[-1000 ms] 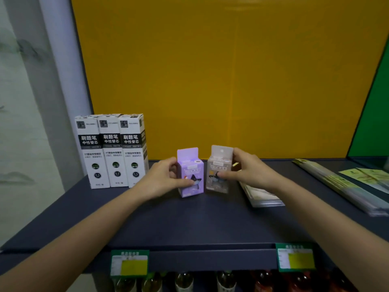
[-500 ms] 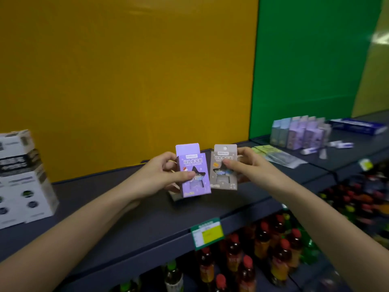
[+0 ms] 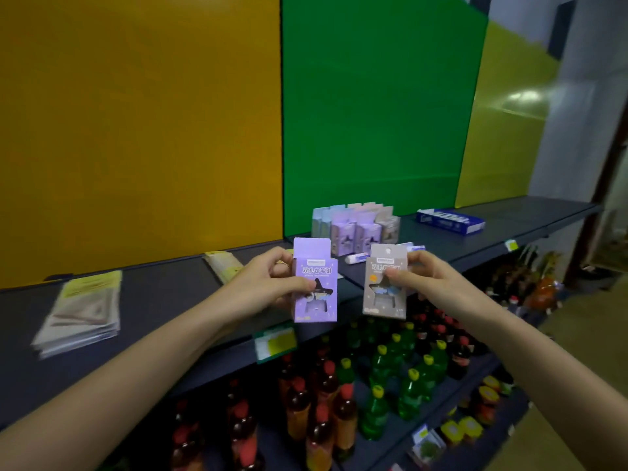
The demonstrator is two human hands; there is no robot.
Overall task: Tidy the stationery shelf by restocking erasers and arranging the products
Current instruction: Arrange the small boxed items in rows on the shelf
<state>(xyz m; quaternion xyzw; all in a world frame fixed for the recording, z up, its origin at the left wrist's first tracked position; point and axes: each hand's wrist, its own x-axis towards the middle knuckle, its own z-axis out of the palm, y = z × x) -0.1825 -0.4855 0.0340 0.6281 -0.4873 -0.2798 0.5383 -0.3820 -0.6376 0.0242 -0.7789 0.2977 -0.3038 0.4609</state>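
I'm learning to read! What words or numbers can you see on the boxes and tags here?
Purple box in the left hand: large Chinese title, about "双孔卷笔刀"; the small print is blurred.
Grey box in the right hand: the same style of title, partly hidden by the thumb.
Blue box on the shelf: white lettering, too blurred.
Green price tag: too blurred.
Yellow-labelled packets: too blurred.

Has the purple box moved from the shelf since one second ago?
Yes. The purple box is lifted off the shelf, held in the left hand, carried rightward.
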